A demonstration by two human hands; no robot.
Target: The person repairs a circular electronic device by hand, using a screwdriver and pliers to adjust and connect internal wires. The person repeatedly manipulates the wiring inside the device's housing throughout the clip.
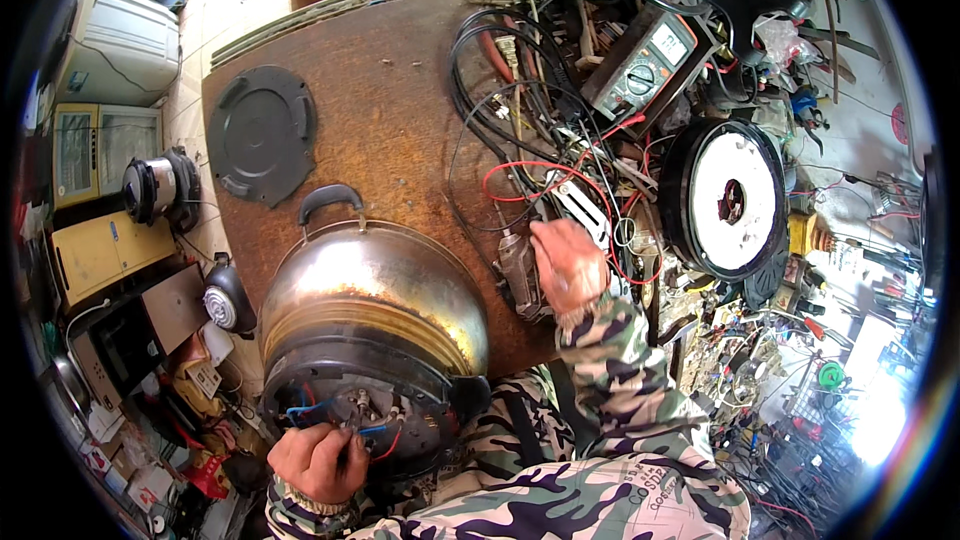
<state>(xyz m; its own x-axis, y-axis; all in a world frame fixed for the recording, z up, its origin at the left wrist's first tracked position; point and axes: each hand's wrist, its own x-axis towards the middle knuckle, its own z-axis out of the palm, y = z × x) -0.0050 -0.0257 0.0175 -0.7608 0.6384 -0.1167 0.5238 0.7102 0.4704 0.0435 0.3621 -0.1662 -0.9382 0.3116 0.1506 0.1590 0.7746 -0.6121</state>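
Note:
A steel pot (370,290) lies tipped on its side at the bench's near edge, its black base (330,370) turned toward me, showing terminals, red wires and blue sleeved wires (305,410). My left hand (318,462) is closed at the base's lower left, fingertips beside the wires; what they pinch is too small to tell. My right hand (568,265) is closed beside a greyish metal tool (520,275) right of the pot, among looped cables; what its fingers grip is hidden.
A black round cover (260,135) lies on the rusty bench (390,110). Tangled cables, a multimeter (640,75) and a round white-topped base (722,198) crowd the right. Cookers (150,185), boxes and appliances line the floor at left.

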